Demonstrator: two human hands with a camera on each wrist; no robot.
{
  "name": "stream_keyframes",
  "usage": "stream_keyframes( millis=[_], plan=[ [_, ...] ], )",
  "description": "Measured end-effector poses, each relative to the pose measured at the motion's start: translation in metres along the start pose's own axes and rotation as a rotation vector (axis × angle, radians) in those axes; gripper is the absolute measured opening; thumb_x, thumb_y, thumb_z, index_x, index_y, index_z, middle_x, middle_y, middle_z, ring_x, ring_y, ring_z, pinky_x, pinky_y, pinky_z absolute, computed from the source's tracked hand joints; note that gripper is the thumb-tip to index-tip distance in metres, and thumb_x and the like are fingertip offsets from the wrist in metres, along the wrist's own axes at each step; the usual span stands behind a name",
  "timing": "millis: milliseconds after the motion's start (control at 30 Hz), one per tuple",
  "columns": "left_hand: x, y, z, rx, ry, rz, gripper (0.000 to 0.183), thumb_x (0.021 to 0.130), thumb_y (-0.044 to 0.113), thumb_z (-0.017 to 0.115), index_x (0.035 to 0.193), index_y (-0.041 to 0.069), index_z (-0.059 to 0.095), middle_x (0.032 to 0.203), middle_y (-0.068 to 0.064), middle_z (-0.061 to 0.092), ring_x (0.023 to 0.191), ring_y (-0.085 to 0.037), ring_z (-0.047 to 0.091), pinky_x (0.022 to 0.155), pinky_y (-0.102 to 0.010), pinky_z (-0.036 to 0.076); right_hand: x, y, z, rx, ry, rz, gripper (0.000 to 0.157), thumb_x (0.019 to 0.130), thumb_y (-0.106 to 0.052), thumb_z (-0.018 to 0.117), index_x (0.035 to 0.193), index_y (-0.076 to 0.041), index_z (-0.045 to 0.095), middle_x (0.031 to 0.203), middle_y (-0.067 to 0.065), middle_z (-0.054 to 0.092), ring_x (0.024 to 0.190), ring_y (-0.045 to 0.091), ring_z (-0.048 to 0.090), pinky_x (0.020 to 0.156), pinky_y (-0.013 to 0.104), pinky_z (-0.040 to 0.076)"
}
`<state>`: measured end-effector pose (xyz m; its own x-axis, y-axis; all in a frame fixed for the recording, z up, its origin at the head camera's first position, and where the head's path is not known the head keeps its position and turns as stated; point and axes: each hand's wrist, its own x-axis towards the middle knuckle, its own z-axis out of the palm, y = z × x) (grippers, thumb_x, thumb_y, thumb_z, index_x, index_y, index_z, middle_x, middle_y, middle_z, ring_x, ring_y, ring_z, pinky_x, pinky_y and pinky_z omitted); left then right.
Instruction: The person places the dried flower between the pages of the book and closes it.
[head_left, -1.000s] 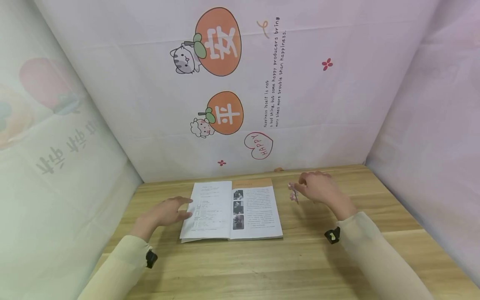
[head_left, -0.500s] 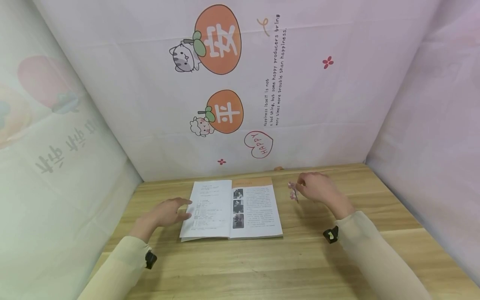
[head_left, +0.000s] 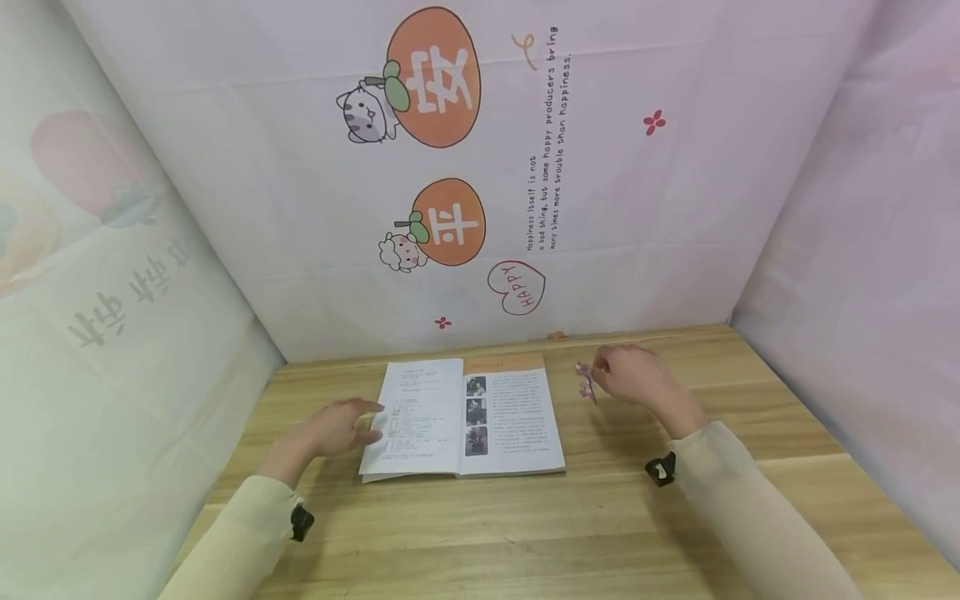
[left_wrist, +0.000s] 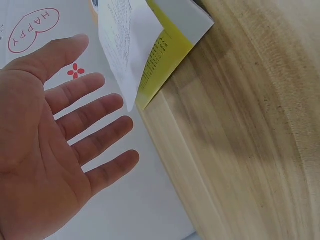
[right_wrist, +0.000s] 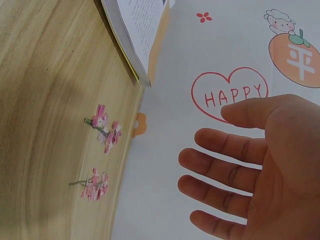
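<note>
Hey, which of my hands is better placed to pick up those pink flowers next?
Probably your right hand: it's open, right beside the pink flowers. Your left hand is at the opposite edge of the open book.

Rising behind the far edge of the bench (head_left: 480, 537): white cloth (head_left: 637, 242) printed with orange fruits (head_left: 435, 77), black lettering (head_left: 549, 137), a red heart (head_left: 517, 288).

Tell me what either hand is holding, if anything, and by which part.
Nothing is held: the left hand is open near the book, and the right hand is open, the flowers lying on the table.
</note>
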<state>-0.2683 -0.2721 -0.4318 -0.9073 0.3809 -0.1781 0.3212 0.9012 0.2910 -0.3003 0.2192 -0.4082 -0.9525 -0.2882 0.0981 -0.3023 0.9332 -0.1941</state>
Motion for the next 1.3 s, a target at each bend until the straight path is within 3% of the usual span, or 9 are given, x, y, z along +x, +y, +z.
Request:
stream_keyframes(
  millis=[600,1300],
  plan=[
    [-0.005,0.001,0.012,-0.016,-0.005,-0.025,0.052,0.095,0.031,0.067,0.140,0.007,0.056,0.145,-0.019,0.055,0.136,-0.041,0.049,0.113,-0.058,0.041,0.001,-0.002,0.004,-0.012,0.000,-0.006,0.028,0.099,-0.035,0.054,0.099,-0.012,0.070,0.076,-0.001,0.068,0.066,0.015,0.057,0.063,0.037,0.052],
    [-0.009,-0.004,0.021,-0.014,0.019,0.021,0.052,0.097,0.033,0.065,0.139,0.003,0.056,0.145,-0.019,0.054,0.136,-0.040,0.050,0.113,-0.056,0.042,-0.003,0.000,0.003,0.020,-0.006,-0.017,0.026,0.099,-0.031,0.055,0.099,-0.010,0.071,0.088,0.004,0.072,0.073,0.016,0.062,0.068,0.042,0.056]
  ],
)
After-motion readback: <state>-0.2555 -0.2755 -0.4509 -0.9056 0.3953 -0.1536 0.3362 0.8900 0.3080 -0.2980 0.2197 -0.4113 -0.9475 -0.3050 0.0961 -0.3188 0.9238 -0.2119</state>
